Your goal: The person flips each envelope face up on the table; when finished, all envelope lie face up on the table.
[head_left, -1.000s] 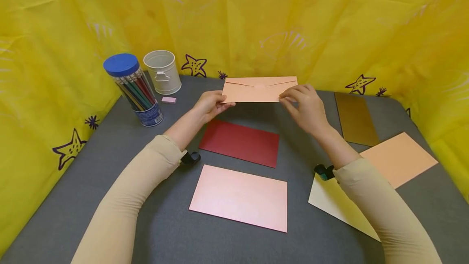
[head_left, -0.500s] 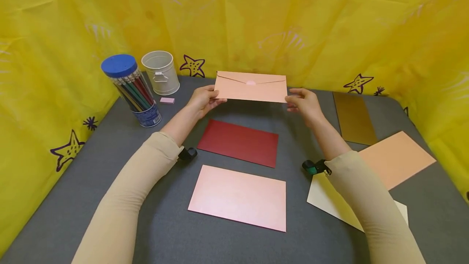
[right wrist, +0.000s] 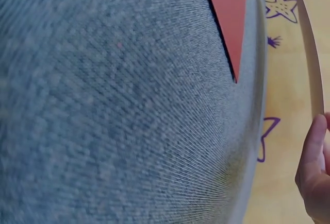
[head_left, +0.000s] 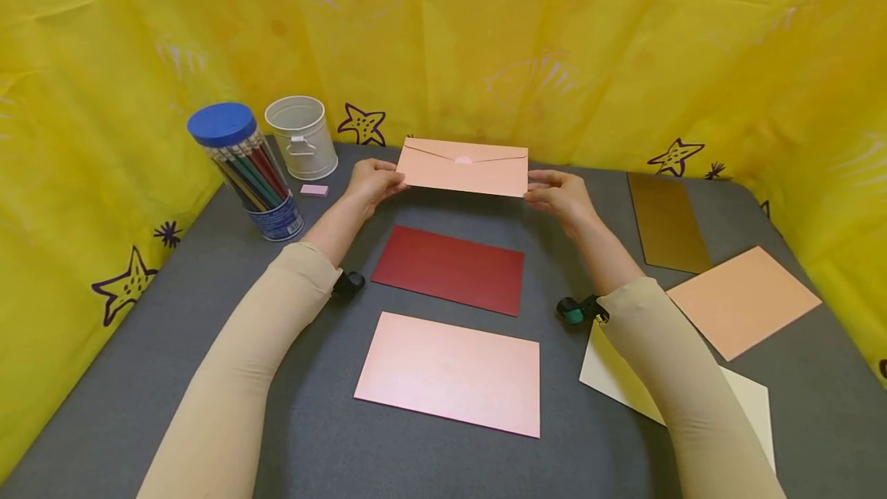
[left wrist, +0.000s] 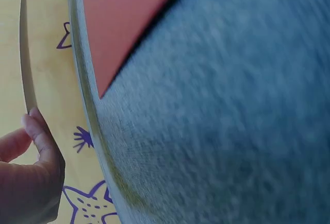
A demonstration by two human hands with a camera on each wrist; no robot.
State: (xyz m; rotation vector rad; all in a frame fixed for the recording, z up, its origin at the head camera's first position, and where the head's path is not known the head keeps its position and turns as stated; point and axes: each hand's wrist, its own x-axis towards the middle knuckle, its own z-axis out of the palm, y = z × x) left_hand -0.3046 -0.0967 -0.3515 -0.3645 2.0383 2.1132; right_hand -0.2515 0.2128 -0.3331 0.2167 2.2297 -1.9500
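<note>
A peach envelope (head_left: pixel 463 167) with its flap closed is held level above the far side of the grey table (head_left: pixel 138 345). My left hand (head_left: pixel 372 179) pinches its left end and my right hand (head_left: pixel 557 192) pinches its right end. In the left wrist view the envelope (left wrist: pixel 26 54) shows edge-on above my fingers (left wrist: pixel 38 131). In the right wrist view its edge (right wrist: pixel 311 54) curves above a fingertip (right wrist: pixel 314 136). A dark red envelope (head_left: pixel 449 269) lies on the table just below it, and a pink envelope (head_left: pixel 449 373) lies nearer me.
A clear tub of pencils with a blue lid (head_left: pixel 246 168), a white tin pot (head_left: pixel 301 135) and a small pink eraser (head_left: pixel 315 190) stand at the far left. A brown envelope (head_left: pixel 667 222), a peach one (head_left: pixel 743 299) and a cream one (head_left: pixel 748 406) lie right. Yellow cloth walls surround the table.
Both hands carried the peach envelope slightly left. The right hand left the envelope's lower edge and now pinches its right end.
</note>
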